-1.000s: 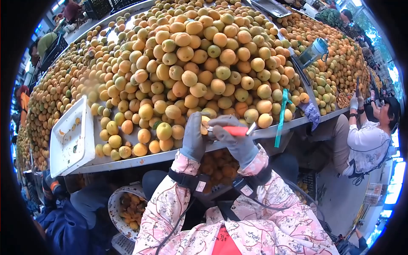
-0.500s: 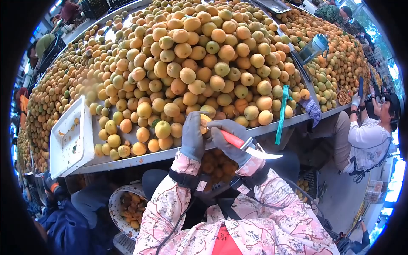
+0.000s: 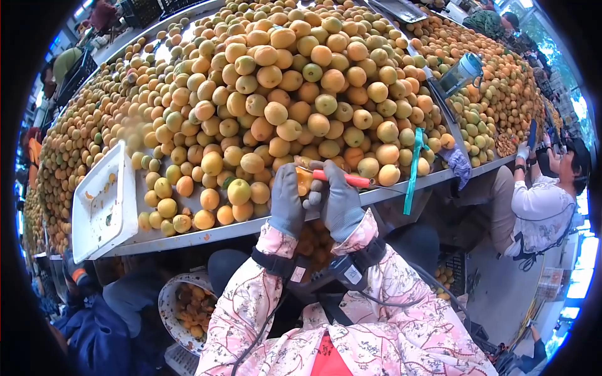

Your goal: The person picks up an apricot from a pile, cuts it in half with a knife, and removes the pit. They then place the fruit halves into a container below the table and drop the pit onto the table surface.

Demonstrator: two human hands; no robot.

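Both my hands wear grey gloves and meet over the near edge of the table. My left hand (image 3: 286, 203) is closed around an apricot (image 3: 303, 182), whose orange flesh shows between the gloves. Gripped in my right hand (image 3: 342, 203) is a knife (image 3: 352, 180) with a red handle, lying across the fingers. Its blade at the right end is seen nearly edge-on and is hard to make out. A thin metal tip at the handle's left end touches or lies close to the apricot. Just beyond my hands rises a large heap of apricots (image 3: 288, 94).
A white tray (image 3: 128, 216) with scraps sits at the left table edge. Below stands a white bucket (image 3: 168, 301) of opened apricots. A teal strap (image 3: 414, 172), purple cloth (image 3: 458, 164) and bottle (image 3: 463, 74) are on the right. A co-worker (image 3: 545, 200) sits at far right.
My right hand has turned, so the knife's handle now lies nearly level and the curved blade no longer shows broadside. The handle's left end has come to the apricot in my left hand.
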